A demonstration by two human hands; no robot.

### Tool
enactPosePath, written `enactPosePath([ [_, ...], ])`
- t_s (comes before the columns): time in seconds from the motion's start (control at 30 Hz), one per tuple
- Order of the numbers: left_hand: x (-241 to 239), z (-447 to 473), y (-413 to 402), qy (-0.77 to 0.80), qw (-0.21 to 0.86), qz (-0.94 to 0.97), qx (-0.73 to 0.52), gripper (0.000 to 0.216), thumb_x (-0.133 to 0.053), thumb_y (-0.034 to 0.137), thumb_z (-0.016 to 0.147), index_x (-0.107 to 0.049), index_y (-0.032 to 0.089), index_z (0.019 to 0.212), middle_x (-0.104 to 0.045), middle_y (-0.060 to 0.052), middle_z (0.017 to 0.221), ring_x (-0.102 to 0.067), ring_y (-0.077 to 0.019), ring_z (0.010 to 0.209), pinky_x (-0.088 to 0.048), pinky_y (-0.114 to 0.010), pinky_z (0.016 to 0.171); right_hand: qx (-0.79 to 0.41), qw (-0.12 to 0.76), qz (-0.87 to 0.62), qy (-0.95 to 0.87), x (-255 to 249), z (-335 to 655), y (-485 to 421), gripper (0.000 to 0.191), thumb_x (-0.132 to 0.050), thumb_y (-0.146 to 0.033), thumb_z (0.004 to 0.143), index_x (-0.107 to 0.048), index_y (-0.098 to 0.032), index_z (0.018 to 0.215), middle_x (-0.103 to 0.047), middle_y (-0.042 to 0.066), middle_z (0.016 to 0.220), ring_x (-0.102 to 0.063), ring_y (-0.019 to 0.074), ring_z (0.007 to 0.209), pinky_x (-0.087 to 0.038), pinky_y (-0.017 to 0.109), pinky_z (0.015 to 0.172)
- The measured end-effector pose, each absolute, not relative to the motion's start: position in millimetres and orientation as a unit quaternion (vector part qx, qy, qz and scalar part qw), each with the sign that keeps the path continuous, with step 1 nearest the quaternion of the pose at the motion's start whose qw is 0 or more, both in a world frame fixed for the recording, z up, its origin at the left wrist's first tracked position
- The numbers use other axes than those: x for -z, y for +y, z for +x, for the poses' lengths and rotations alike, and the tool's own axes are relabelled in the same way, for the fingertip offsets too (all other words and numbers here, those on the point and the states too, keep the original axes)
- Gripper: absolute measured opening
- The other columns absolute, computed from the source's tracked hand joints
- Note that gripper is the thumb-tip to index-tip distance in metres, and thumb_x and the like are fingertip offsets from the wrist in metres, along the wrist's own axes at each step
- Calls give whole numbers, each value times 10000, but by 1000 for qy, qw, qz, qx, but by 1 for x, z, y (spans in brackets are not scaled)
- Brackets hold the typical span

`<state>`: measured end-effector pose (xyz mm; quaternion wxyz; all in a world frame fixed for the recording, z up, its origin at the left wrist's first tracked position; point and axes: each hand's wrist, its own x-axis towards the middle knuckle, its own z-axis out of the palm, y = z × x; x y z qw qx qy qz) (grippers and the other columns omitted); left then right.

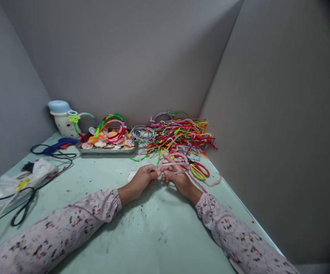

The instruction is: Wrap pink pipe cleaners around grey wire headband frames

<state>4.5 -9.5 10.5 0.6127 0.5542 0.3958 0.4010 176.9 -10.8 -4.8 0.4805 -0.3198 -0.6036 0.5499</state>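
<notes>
Your left hand [141,181] and right hand [179,179] met just below the middle of the frame, low over the pale green tabletop [153,236]. Both hands had their fingers closed narrowly on a grey wire [169,165], which ran almost level from one hand to the other, with its right end poking out past your right hand. The hands were nearly touching each other. A small white piece [131,176] lay on the tabletop just left of your left hand.

Right behind your hands, toward the centre right, sprawled a heap of coloured pipe cleaners [179,135]. Scissors [199,170] with yellow and red handles lay at the heap's lower right edge, just beside your right hand. Left of the heap sat a coil of silver wire [143,133], then a metal tray [107,151] filled with seashells [100,144]. Further left stood a spotted jar [62,120] with a blue lid, and a blue glue gun [59,145] lay below it. A plastic bag [16,180] and a black cable [50,167] lay at the far left.
</notes>
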Motion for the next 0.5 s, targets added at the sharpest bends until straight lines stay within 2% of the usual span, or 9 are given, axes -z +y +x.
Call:
enactPosePath([
  [0.17, -8, 5, -9, 396, 615, 551, -403, 178, -621, 310, 717, -525, 166, 677, -401, 60, 519, -316, -73, 462, -192, -243, 468, -555, 503, -328, -576, 8, 177, -8, 697, -627, -348, 801, -332, -254, 1425, -629, 45, 943, -596, 137, 700, -469, 246, 586],
  [0.33, -8, 4, -10, 386, 605, 566, -406, 213, -600, 340, 748, -510, 165, 667, -401, 62, 500, -319, -73, 455, -200, -237, 467, -552, 532, -333, -549, 8, 181, -5, 590, -624, -351, 796, -439, -267, 1350, -631, 47, 983, -605, 130, 685, -486, 254, 594],
  [0.5, -11, 4, -10, 385, 609, 552, -419, 186, -603, 315, 738, -513, 165, 677, -402, 64, 509, -316, -70, 448, -216, -225, 456, -524, 521, -341, -581, 3, 180, -8, 505, -686, -317, 739, -531, -246, 1214, -615, 38, 988, -615, 129, 706, -490, 250, 589],
])
